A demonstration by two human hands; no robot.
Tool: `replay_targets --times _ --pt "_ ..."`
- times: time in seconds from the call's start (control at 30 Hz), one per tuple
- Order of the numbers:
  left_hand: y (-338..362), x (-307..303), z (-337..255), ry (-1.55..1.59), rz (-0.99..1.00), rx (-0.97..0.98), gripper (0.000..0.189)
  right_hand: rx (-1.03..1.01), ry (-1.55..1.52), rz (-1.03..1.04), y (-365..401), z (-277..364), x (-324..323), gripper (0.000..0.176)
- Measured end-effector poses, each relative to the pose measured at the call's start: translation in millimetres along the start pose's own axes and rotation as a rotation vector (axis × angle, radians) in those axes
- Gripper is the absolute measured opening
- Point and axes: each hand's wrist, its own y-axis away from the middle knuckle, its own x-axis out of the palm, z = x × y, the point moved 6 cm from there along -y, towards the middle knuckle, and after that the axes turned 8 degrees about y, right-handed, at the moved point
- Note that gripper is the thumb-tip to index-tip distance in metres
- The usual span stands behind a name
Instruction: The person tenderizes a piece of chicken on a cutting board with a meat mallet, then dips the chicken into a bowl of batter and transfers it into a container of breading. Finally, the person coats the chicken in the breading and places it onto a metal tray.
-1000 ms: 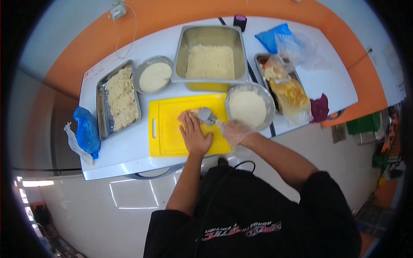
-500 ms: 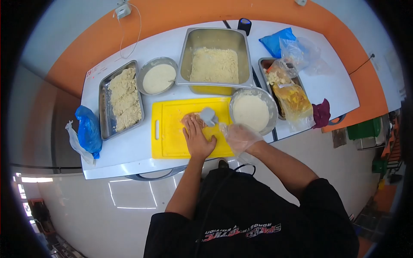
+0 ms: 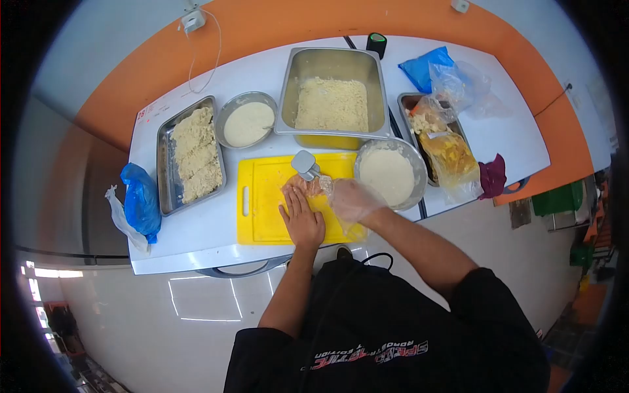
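On the yellow cutting board (image 3: 262, 226) lies a flattened piece of pale pink raw meat (image 3: 294, 185). My left hand (image 3: 303, 223) is bare and rests on it, fingers stretched toward the meat's near edge. My right hand (image 3: 352, 200), in a clear plastic glove, is closed around the handle of a meat mallet (image 3: 304, 164). The mallet's grey block head is over the far part of the meat; whether it touches cannot be made out. Beside my right hand stands a metal bowl of white batter (image 3: 386, 175).
A deep steel pan (image 3: 283, 98) holding crumbly flour is behind the board. To the left are another batter bowl (image 3: 246, 123) and a tray of coated pieces (image 3: 196, 154). A blue bag (image 3: 141, 203) hangs at the left edge. Bagged food (image 3: 449, 154) fills a tray at right.
The mallet head has shifted left and away from me, and my right hand has moved slightly left relative to the board. My left hand keeps its place. The whole view has shifted a little.
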Motion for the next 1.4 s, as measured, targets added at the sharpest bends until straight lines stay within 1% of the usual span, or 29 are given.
replay_targets --times 0.07,0.1,0.17,0.27,0.3,0.37,0.4,0.47,0.5,0.57,0.67,0.7,0.77,0.8,0.87,0.9,0.93,0.97,1.0,1.03,1.07,1.13,1.17,1.2,1.23,1.27,1.3,1.37,1.4 --pt "5 3 1 -0.008 0.029 -0.032 0.085 0.133 -0.080 -0.124 7 11 -5 0.026" --pt "10 3 3 0.001 0.011 -0.028 0.085 0.137 -0.096 -0.114 9 15 6 0.026" --pt "-7 -1 1 0.015 -0.055 -0.007 0.085 0.104 -0.033 -0.034 -7 -1 19 0.026" --pt "-3 -3 9 0.014 -0.038 -0.036 0.084 0.015 0.053 0.046 10 8 -18 0.029" --pt "-3 -4 11 0.056 -0.050 -0.040 0.083 0.009 0.055 0.051 15 8 -19 0.029" --pt "-2 -5 16 0.093 -0.053 -0.049 0.082 0.002 -0.020 -0.141 25 12 -29 0.026" --pt "-5 -7 18 0.103 -0.059 -0.045 0.080 -0.002 -0.025 -0.138 18 16 -14 0.026" --pt "6 -8 22 0.106 -0.046 -0.032 0.077 0.237 -0.193 0.059 5 14 43 0.023" --pt "1 -9 22 0.071 -0.030 -0.023 0.076 0.244 -0.186 0.044 0 7 32 0.023" --pt "4 -9 27 0.029 -0.007 -0.035 0.075 0.142 -0.221 -0.196 -3 10 4 0.017" --pt "-1 -9 22 0.021 -0.050 -0.013 0.073 0.172 -0.274 -0.221 9 1 -14 0.019" --pt "-2 -7 24 0.024 -0.064 -0.033 0.074 0.172 -0.282 -0.210 11 5 -8 0.019" --pt "-3 -12 25 0.019 -0.086 -0.030 0.075 0.111 -0.207 0.087 0 12 11 0.037" --pt "-9 -12 25 0.054 -0.128 -0.044 0.074 0.107 -0.183 0.071 -8 -1 -3 0.037" --pt "2 -9 33 0.079 -0.134 -0.074 0.074 0.080 -0.223 0.218 -6 3 -5 0.043" --pt "-1 -12 30 0.095 -0.168 -0.055 0.073 0.075 -0.217 0.216 -8 5 1 0.043" --pt "1 -12 30 0.110 -0.195 -0.039 0.072 0.100 -0.186 0.069 -10 10 5 0.028" --pt "5 -10 32 0.109 -0.189 -0.042 0.072 0.127 -0.159 -0.076 -7 13 10 0.020" --pt "8 -17 34 0.240 -0.289 -0.001 0.071 0.135 -0.167 -0.079 -7 15 12 0.020" --pt "-2 -25 35 0.380 -0.411 0.052 0.070 0.080 -0.159 -0.064 -13 9 9 0.021" --pt "-9 -28 38 0.380 -0.423 0.060 0.070 0.020 -0.154 -0.041 -17 7 8 0.022" --pt "-19 -50 44 0.515 -0.378 -0.066 0.063 0.068 -0.152 -0.038 -13 1 0 0.022" --pt "-31 -56 49 0.515 -0.387 -0.068 0.063 0.108 -0.141 -0.030 -13 -4 -6 0.022" --pt "-39 -56 56 0.381 -0.363 -0.049 0.056 0.100 -0.143 -0.023 -12 -2 -2 0.022" --pt "-41 -57 54 0.247 -0.326 -0.030 0.048 0.103 -0.160 0.067 -8 4 11 0.023" --pt "-48 -52 52 0.094 -0.222 -0.106 0.034 0.117 -0.175 0.143 -7 6 20 0.024" --pt "-64 -61 37 0.104 -0.247 -0.094 0.034 0.119 -0.150 0.126 -12 -5 16 0.024" --pt "-67 -57 31 0.103 0.016 -0.241 0.035 0.095 -0.115 0.078 -9 0 23 0.035" --pt "-70 -51 35 0.117 0.038 -0.267 0.034 0.094 -0.110 0.079 -8 0 25 0.035"
